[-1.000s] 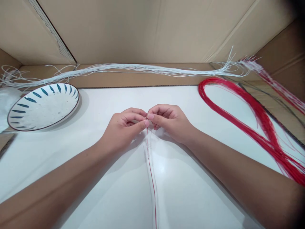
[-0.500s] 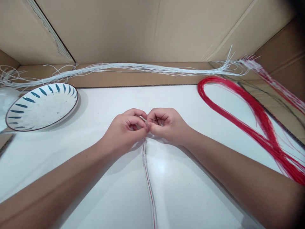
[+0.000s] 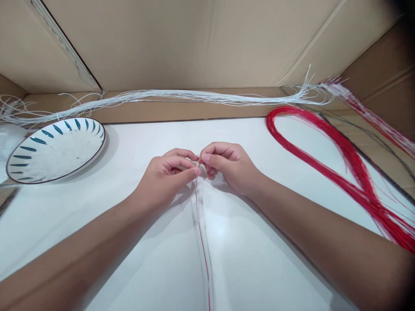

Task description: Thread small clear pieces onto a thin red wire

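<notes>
A thin red cord (image 3: pixel 203 250) with a whitish section near its upper end runs up from the bottom edge toward my fingers. My left hand (image 3: pixel 173 172) pinches the top of this cord between thumb and fingers, where a short white piece shows at the fingertips. Close beside it, my right hand (image 3: pixel 227 164) has thumb and index finger pressed together at the cord's tip, its other fingers curled. What exactly lies between the right fingertips is too small to make out.
On the left stands an oval white plate (image 3: pixel 61 149) with blue strokes on its rim. A bundle of white cords (image 3: pixel 194 96) stretches along the back cardboard ledge. A looped bundle of red cords (image 3: pixel 324 172) lies at right, with a red-and-white bundle (image 3: pixel 366 106) behind it.
My right thumb and index finger have shifted slightly upward, and its lower fingers have dropped open a little. My left hand stays nearly in place, holding the cord. The view has tilted slightly.
</notes>
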A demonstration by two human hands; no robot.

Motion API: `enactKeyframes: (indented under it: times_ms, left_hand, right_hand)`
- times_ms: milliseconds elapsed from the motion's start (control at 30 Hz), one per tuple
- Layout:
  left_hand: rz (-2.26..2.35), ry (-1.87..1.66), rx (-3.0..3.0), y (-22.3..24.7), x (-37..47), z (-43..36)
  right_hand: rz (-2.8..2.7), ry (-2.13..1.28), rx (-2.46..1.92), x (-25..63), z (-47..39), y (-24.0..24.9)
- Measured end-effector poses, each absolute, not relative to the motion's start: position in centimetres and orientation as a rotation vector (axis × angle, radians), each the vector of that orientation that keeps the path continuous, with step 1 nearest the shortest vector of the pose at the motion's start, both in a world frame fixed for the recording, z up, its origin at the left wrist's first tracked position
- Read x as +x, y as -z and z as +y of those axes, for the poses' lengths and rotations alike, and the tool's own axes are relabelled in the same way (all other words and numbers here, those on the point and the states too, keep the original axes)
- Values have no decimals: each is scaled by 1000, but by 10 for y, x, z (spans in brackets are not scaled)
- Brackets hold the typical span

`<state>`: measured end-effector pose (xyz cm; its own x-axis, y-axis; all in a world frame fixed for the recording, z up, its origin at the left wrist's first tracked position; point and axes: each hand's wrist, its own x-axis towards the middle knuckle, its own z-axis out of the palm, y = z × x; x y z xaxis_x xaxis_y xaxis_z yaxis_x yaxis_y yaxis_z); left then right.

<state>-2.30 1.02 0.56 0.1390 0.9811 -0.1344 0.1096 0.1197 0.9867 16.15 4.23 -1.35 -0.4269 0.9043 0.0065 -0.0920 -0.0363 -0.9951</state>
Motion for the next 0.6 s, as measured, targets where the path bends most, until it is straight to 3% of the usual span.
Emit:
enactKeyframes:
  times_ms: [133,367,600]
  left_hand:
    - [1202,-1021,1196,-3,-22,10]
    - [1291,-1244,1012,0,-23,15]
    - [1279,-1227,1037,-1,-24,14]
  right_hand:
    - [-1456,-1500,-920,160,43,14]
    - [-1868,-848,-1285,167,56,21]
    - [-2106,-722,-1212,168,54,23]
